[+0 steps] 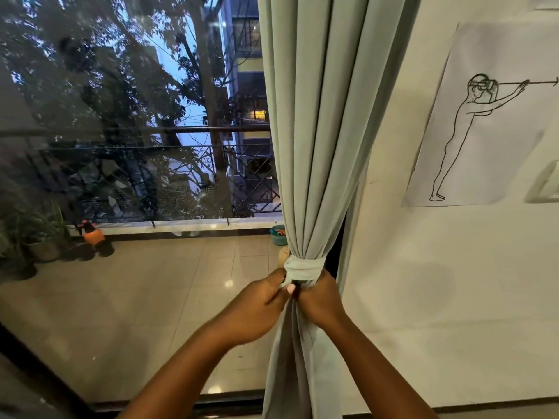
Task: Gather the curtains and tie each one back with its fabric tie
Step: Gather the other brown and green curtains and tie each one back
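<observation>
Your pale grey-green fabric curtain (320,131) hangs gathered against the white wall (423,267), bound at its waist by a matching fabric tie (304,269). Your left hand (260,306) pinches the tie's end just below the band; your right hand (320,300) grips the bundled folds beside it. Left of the curtain, beyond the glass door (136,176), stand potted plants (39,234) and an orange spray bottle (92,234). Right of the curtain, a paper line drawing of a figure (484,122) is fixed to the wall. No writing is legible.
</observation>
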